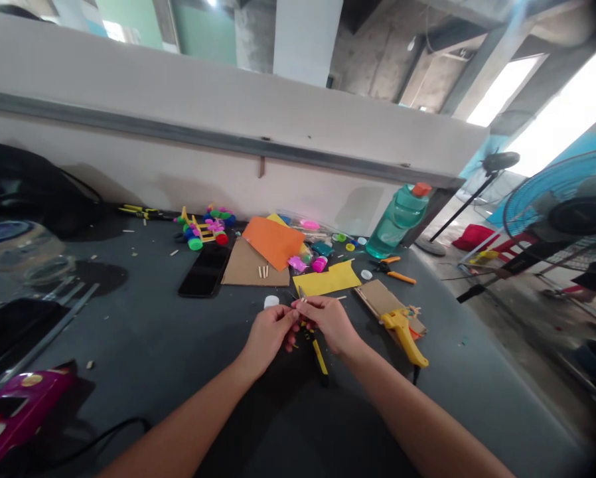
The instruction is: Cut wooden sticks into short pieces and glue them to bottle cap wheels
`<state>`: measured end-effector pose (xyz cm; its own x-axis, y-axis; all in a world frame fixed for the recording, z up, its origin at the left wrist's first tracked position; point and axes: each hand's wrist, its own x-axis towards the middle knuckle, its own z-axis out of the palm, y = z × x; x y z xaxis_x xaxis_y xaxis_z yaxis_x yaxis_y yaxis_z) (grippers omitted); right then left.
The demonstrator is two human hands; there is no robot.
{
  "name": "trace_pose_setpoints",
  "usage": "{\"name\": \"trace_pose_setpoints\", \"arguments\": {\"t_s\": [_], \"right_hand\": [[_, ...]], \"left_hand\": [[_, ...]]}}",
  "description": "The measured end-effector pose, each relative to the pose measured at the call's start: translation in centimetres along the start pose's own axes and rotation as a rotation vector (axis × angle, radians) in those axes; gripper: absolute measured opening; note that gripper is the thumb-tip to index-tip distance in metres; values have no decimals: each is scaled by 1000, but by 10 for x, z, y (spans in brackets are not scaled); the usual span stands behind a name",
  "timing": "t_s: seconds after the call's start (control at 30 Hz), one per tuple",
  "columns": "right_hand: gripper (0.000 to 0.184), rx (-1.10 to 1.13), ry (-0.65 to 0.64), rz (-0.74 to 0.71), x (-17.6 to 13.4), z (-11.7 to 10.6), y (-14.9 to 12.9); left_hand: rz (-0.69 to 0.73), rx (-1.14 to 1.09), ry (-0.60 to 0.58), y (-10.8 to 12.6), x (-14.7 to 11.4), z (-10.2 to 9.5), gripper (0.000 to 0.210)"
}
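Observation:
My left hand [271, 334] and my right hand [330, 320] meet over the dark table, fingertips pinched together. A small pale bit shows at the right fingertips, too small to name; what the left fingers grip is hidden. Under the hands lies a tool with a black-and-yellow handle [320, 357], its upper part mostly covered by the fingers. A white cap [271, 301] sits just beyond my left hand. Past my right hand is a sheet of yellow paper [328, 279]. Several short wooden stick pieces [263, 271] rest on a piece of brown cardboard [235, 269] farther back.
At right are a yellow glue gun [402, 335] on cardboard [375, 297], orange-handled pliers [400, 274] and a green bottle [395, 222]. Behind are orange paper [273, 240], a phone [206, 271] and a colourful toy [203, 229]. A plastic jar [24, 255] and magenta device [29, 405] stand left.

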<state>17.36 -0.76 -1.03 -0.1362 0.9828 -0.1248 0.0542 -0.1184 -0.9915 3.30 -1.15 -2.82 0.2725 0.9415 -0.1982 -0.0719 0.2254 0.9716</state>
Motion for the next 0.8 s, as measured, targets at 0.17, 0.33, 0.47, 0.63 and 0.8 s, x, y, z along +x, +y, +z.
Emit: {"name": "trace_pose_setpoints", "arguments": {"t_s": [0.17,0.33,0.47,0.63,0.8], "right_hand": [[25,315,28,66,7,3,7],[26,430,38,98,6,-4,4],[26,412,24,78,3,-2,6],[21,300,21,12,3,0,7],[18,55,101,-74,1,-1,4]], "left_hand": [[-62,-199,-8,0,3,-2,31],[-100,-302,-76,3,3,0,22],[-61,-270,-62,2,2,1,21],[-47,-211,-32,2,1,-1,22],[-59,-123,-24,7,-1,-1,21]]}}
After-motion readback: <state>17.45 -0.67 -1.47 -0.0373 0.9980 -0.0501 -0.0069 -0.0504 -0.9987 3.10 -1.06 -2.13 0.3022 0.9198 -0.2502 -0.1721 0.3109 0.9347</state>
